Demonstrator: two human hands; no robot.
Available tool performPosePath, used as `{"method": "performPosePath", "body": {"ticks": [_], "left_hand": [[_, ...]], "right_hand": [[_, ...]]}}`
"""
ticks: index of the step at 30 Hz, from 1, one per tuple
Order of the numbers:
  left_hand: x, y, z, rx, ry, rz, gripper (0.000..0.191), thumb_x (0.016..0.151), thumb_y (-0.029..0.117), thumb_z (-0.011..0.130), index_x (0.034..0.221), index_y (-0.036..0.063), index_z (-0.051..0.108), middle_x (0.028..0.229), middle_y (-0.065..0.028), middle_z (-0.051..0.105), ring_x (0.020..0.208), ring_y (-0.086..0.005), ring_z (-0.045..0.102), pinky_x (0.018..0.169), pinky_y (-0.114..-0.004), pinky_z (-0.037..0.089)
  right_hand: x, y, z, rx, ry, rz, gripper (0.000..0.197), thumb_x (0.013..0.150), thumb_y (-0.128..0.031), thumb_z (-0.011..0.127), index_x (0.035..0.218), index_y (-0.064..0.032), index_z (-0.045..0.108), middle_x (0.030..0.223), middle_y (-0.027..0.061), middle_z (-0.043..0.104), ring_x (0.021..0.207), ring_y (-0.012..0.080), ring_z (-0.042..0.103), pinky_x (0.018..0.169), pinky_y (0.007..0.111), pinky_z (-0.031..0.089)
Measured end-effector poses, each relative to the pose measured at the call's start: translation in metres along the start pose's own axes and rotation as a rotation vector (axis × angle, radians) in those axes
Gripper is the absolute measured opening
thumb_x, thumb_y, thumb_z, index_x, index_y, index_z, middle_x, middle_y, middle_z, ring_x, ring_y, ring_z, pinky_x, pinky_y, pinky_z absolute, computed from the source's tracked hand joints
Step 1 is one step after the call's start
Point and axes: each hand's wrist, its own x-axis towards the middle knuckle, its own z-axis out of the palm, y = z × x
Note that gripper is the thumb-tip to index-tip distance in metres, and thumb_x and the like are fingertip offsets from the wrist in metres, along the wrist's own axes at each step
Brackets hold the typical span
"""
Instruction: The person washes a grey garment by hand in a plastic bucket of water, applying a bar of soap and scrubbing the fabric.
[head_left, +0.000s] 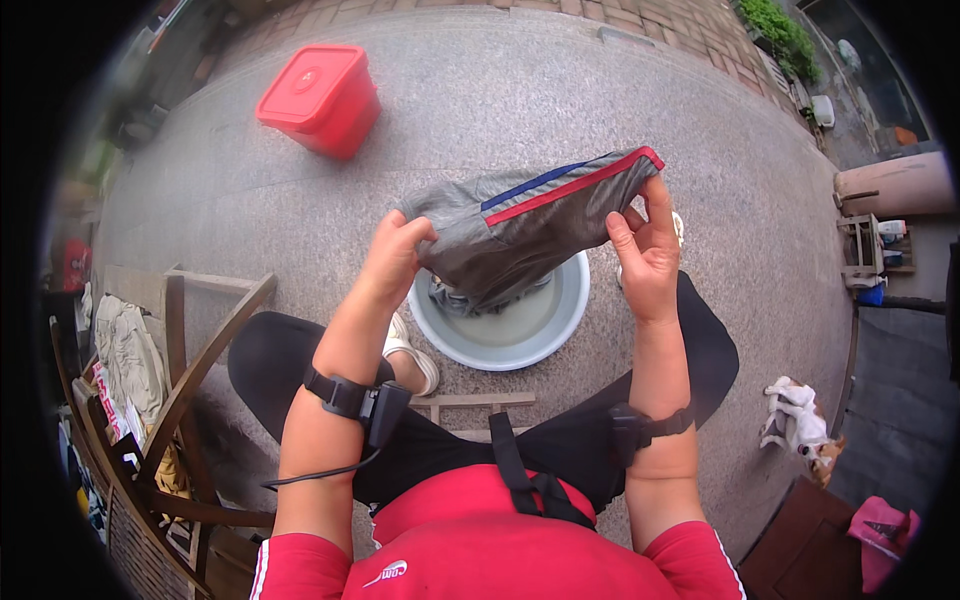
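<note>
A grey cloth garment (517, 240) with a red and a navy stripe is stretched between my two hands above a basin. My left hand (395, 244) pinches its left end between thumb and fingers. At the right end, near the red trim, my right hand (646, 244) grips the edge, the fingers partly behind the fabric. Below, the pale blue plastic basin (574, 315) stands on the floor between my feet and holds cloudy water (517, 326). Dark wet fabric (457, 300) shows in the water; whether it belongs to the held garment, I cannot tell.
A red lidded bucket (322, 97) stands ahead to the left. Beside my left knee is a wooden chair frame (180, 360) near piled cloths (131, 352). A brown-and-white dog (802, 424) lies at right, near a pink bag (881, 536). A low wooden stool (480, 401) is under me.
</note>
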Motion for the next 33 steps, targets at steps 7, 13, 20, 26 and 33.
{"method": "performPosePath", "body": {"ticks": [7, 13, 20, 26, 33], "left_hand": [[0.006, 0.009, -0.021, -0.156, -0.005, 0.096, 0.007, 0.076, 0.003, 0.054, 0.075, 0.0075, 0.048, 0.078, -0.0046, 0.051, 0.072, -0.017, 0.054, 0.068, -0.034, 0.048], [-0.013, 0.014, -0.002, -0.336, -0.484, -0.093, 0.011, 0.083, 0.01, 0.047, 0.086, 0.0025, 0.054, 0.106, -0.0143, 0.058, 0.1, -0.0245, 0.057, 0.083, -0.046, 0.045], [-0.017, -0.001, 0.017, -0.525, -0.824, -0.144, 0.051, 0.077, 0.022, 0.05, 0.119, -0.0063, 0.045, 0.127, -0.0185, 0.046, 0.12, -0.0273, 0.042, 0.099, -0.038, 0.033], [-0.006, 0.004, 0.02, -0.207, -0.47, -0.01, 0.045, 0.073, -0.008, 0.038, 0.118, -0.008, 0.045, 0.118, -0.0167, 0.053, 0.111, -0.0244, 0.052, 0.096, -0.038, 0.042], [0.004, -0.047, 0.014, 0.485, -0.684, 0.103, 0.041, 0.076, -0.006, 0.047, 0.116, -0.0034, 0.049, 0.111, -0.0115, 0.056, 0.106, -0.0196, 0.054, 0.093, -0.032, 0.042]], "right_hand": [[0.002, 0.01, -0.013, -0.808, -0.045, 0.177, 0.036, 0.083, -0.008, 0.057, 0.118, -0.0032, 0.051, 0.097, 0.018, 0.061, 0.078, 0.0255, 0.061, 0.065, 0.033, 0.048], [-0.017, 0.03, -0.02, -0.811, -0.142, 0.319, 0.025, 0.079, -0.009, 0.061, 0.103, -0.0014, 0.058, 0.09, 0.0158, 0.061, 0.077, 0.0265, 0.062, 0.068, 0.034, 0.049], [-0.041, 0.032, 0.046, -0.616, -0.424, 0.447, 0.026, 0.076, -0.017, 0.066, 0.096, -0.002, 0.056, 0.095, 0.0141, 0.061, 0.083, 0.0299, 0.06, 0.075, 0.037, 0.047], [-0.03, 0.043, 0.038, -0.35, -0.235, 0.449, 0.015, 0.089, -0.012, 0.05, 0.095, 0.0008, 0.054, 0.08, 0.0077, 0.06, 0.074, 0.0131, 0.057, 0.066, 0.029, 0.045], [-0.015, 0.004, 0.039, 0.297, -0.133, 0.486, 0.023, 0.095, -0.012, 0.042, 0.112, -0.0003, 0.05, 0.099, 0.0047, 0.058, 0.091, 0.0098, 0.054, 0.08, 0.024, 0.044]]}}
